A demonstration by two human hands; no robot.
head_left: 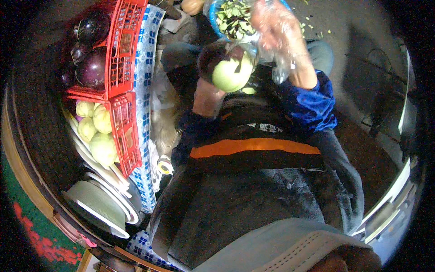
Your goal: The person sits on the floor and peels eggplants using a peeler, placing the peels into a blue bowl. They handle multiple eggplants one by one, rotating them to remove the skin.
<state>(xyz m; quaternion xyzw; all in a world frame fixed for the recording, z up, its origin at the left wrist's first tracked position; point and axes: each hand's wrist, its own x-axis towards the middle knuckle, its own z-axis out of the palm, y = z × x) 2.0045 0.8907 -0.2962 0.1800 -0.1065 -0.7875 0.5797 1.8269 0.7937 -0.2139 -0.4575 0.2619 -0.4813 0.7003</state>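
A large round eggplant (232,75), pale green where its skin is off and dark purple on the left, rests in my left hand (209,96). The fingers of that hand are largely hidden behind it. My right hand (276,29), in a loose clear plastic glove, is raised just beyond and to the right of the eggplant. Its fingers are curled, and whatever they hold is hidden by blur and glare. Below that hand sits a blue basin (216,26) full of green and dark peel strips. One pale peel piece (248,91) lies on my dark apron.
At left, a red crate (128,45) holds dark purple eggplants; a second red crate (127,131) holds peeled pale ones. Both stand by a blue-and-white checked cloth (147,109). Stacked bowls (97,206) are nearer me. Peel scraps (321,34) lie on the floor right of the basin.
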